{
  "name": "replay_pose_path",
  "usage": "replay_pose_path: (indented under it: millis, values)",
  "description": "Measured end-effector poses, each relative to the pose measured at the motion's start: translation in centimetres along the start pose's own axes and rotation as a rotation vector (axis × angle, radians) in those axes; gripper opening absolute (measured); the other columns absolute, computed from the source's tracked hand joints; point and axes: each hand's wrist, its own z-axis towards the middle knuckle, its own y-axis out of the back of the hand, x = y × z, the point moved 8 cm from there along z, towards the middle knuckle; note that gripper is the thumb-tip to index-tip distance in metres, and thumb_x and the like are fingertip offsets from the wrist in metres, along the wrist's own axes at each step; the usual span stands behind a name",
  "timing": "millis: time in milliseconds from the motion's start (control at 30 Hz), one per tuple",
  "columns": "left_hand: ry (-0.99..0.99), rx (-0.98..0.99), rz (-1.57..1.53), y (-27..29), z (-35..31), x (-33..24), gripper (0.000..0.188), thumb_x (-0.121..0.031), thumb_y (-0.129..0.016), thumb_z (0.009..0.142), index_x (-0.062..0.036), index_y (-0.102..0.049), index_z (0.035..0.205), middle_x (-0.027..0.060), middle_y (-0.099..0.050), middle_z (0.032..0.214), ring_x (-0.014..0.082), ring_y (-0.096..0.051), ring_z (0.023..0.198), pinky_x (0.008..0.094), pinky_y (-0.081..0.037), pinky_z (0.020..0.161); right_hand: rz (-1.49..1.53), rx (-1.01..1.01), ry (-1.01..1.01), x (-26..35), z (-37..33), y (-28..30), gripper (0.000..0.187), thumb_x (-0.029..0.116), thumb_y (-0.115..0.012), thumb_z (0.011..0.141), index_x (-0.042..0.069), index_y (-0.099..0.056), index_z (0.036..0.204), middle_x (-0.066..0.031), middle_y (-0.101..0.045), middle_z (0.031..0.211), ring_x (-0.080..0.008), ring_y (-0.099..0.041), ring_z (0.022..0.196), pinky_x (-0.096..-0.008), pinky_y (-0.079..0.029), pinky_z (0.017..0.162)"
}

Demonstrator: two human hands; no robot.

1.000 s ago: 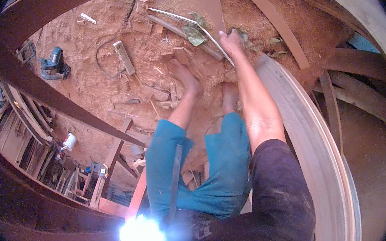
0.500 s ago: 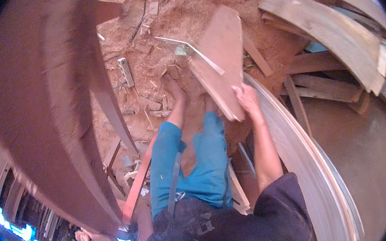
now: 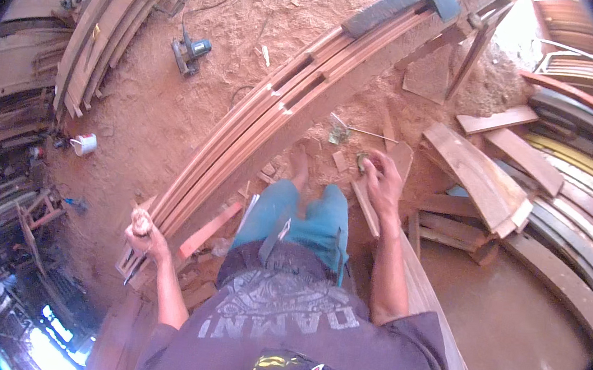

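My left hand (image 3: 149,242) is closed around a pale tan, rough-ended thing (image 3: 139,221) whose kind I cannot make out. It is beside the near left end of long reddish timber pieces (image 3: 237,132), which lie together on a slant, with dark slots cut in them. My right hand (image 3: 383,187) is raised at the right of my knees, pinching a small greenish thing (image 3: 362,161) between thumb and fingers. Beneath that hand lies a flat wooden board (image 3: 400,158), partly hidden by it. A thin pale strip (image 3: 378,134) lies just beyond.
A blue-and-black power tool (image 3: 192,53) with a cord lies on the sawdust floor. A grey-blue wooden piece (image 3: 387,14) rests on the timber's far end. Curved boards (image 3: 110,35) stand at the far left, a white bucket (image 3: 84,145) near them. Stacked planks (image 3: 474,178) fill the right.
My right hand has let go of the flat board, which is now lower, and holds a small greenish thing. My left hand appears farther up the view. The view has swung to the left.
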Motion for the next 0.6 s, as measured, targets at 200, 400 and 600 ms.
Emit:
replay_pose_path:
  millis: [200, 400, 600]
  values:
    - [0.027, 0.048, -0.055, -0.5, 0.8, 1.7, 0.042, -0.037, -0.079, 0.091, -0.0002, -0.061, 0.082, 0.0144, -0.066, 0.076, 0.0275, -0.063, 0.070, 0.0431, -0.049, 0.065, -0.083, -0.029, 0.435, 15.5, 7.0, 0.8, 0.029, 0.012, -0.068, 0.099, 0.001, -0.068, 0.125, -0.0119, -0.073, 0.108, -0.0180, -0.070, 0.089, -0.0328, -0.057, 0.081]
    - [0.121, -0.149, 0.108, 1.4, 2.6, 2.0, 0.038, -0.036, -0.082, 0.091, 0.0002, -0.072, 0.087, 0.0112, -0.075, 0.086, 0.0210, -0.069, 0.073, 0.0349, -0.054, 0.066, 0.017, 0.000, 0.212, 20.9, 17.5, 3.4, 0.045, 0.026, -0.066, 0.102, 0.009, -0.056, 0.143, -0.0110, -0.073, 0.099, -0.0176, -0.072, 0.086, -0.0296, -0.057, 0.069]
    - [-0.015, -0.316, -0.373, 4.9, 8.9, -8.3, 0.038, -0.033, -0.081, 0.093, -0.0016, -0.068, 0.076, 0.0069, -0.073, 0.076, 0.0153, -0.066, 0.064, 0.0344, -0.052, 0.058, -0.165, 0.180, 0.065, 20.9, 27.3, 1.5, 0.051, 0.046, -0.064, 0.102, 0.015, -0.059, 0.143, -0.0129, -0.073, 0.098, -0.0184, -0.074, 0.077, -0.0327, -0.058, 0.067]
